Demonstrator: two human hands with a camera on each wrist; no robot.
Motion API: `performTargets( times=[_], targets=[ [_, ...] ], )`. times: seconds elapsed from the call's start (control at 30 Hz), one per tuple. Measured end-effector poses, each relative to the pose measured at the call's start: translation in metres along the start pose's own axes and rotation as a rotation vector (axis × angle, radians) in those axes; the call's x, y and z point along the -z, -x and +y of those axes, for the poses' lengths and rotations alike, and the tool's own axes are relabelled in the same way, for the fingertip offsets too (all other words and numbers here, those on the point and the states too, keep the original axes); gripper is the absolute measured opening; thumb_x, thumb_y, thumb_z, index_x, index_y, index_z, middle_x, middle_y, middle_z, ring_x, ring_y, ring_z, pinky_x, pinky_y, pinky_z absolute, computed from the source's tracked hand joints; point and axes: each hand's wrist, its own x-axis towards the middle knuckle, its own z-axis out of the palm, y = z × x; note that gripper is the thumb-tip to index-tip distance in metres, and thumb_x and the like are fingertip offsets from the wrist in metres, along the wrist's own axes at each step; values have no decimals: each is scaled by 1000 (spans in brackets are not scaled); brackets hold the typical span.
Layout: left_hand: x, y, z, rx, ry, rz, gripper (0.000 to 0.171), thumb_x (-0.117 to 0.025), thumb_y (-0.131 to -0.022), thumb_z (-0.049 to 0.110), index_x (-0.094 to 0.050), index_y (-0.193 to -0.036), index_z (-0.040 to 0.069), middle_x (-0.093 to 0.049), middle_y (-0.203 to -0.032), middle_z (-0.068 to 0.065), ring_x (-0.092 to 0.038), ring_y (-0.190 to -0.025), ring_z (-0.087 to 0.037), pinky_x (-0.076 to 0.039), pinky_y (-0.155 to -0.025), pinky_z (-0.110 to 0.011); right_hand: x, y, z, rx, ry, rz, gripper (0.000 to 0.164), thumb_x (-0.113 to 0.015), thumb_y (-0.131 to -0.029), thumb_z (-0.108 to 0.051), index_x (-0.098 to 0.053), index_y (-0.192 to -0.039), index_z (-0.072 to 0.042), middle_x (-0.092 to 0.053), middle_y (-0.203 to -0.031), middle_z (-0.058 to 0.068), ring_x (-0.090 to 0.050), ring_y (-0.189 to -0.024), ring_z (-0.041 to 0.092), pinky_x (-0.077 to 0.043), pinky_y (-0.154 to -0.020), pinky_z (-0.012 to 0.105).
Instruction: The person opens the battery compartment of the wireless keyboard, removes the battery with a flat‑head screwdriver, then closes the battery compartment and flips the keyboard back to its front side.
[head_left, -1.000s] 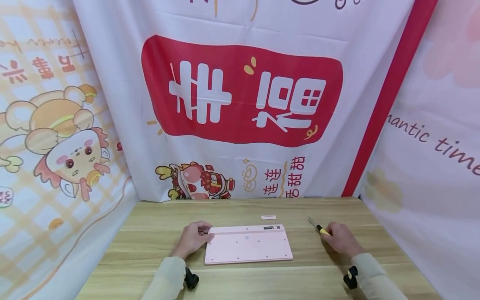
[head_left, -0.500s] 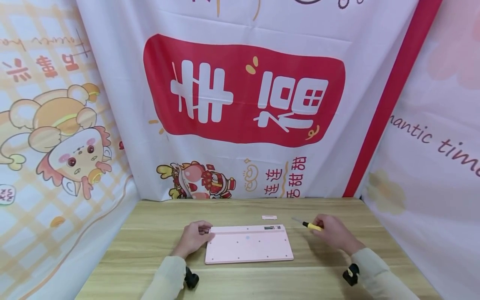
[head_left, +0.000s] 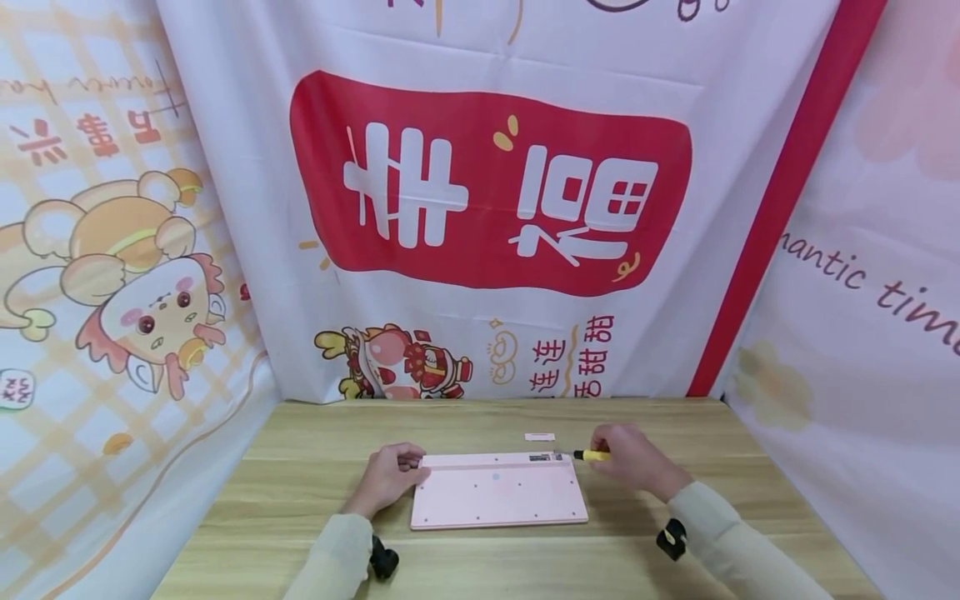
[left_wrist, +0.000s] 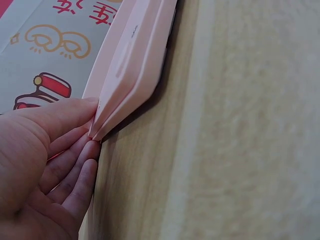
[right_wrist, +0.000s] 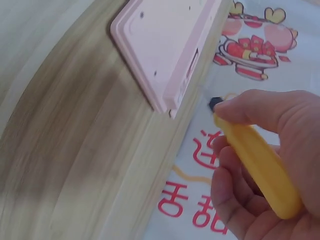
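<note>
A pink keyboard (head_left: 495, 496) lies on the table with its underside up, dotted with small screws. At its far right corner is a small recess (head_left: 550, 457) with dark and metallic parts. My left hand (head_left: 386, 479) pinches the far left corner between thumb and fingers, as the left wrist view of the keyboard (left_wrist: 135, 65) shows. In my right hand (head_left: 633, 458) is a screwdriver with a yellow handle (right_wrist: 260, 170) and black collar. Its shaft points left to the recess; whether the tip touches is too small to tell.
A small pink cover (head_left: 539, 437) lies just beyond the keyboard's far right edge. The wooden table (head_left: 480, 567) ends at a printed cloth hanging (head_left: 487, 183) at the back. More printed cloths hang on both sides.
My right hand has carried the screwdriver leftward from the right of the table to the keyboard's far right corner. The left hand and the keyboard have stayed in place.
</note>
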Motion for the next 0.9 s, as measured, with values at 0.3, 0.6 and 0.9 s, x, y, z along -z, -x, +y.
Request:
performTargets(
  times=[0.3,0.6,0.9],
  targets=[
    [-1,-1,-4,-27,11,7,29,-85,-90,17,-77,-117,11,-76,-106,-2,-70,-98,-15,-63,-91,-40,-7,-5,-7,37,39,-11,15,-82,-82,-4,-70,-80,-12,-67,-76,-4,-56,-72,10,-52,-65,25],
    [-2,-2,-6,-27,9,23,27,-85,-90,16,-77,-115,11,-76,-103,-2,-69,-96,-15,-62,-90,-36,-4,-13,-23,79,101,-31,17,-81,-79,2,-67,-76,-8,-64,-72,0,-51,-66,12,-45,-58,26],
    [-2,-3,-6,-18,7,14,28,-84,-91,18,-77,-117,12,-75,-106,-1,-69,-98,-15,-63,-92,-39,6,-25,-70,-16,172,-116,35,-76,-73,14,-53,-68,-13,-48,-63,-2,-44,-56,13,-42,-50,25]
  ],
)
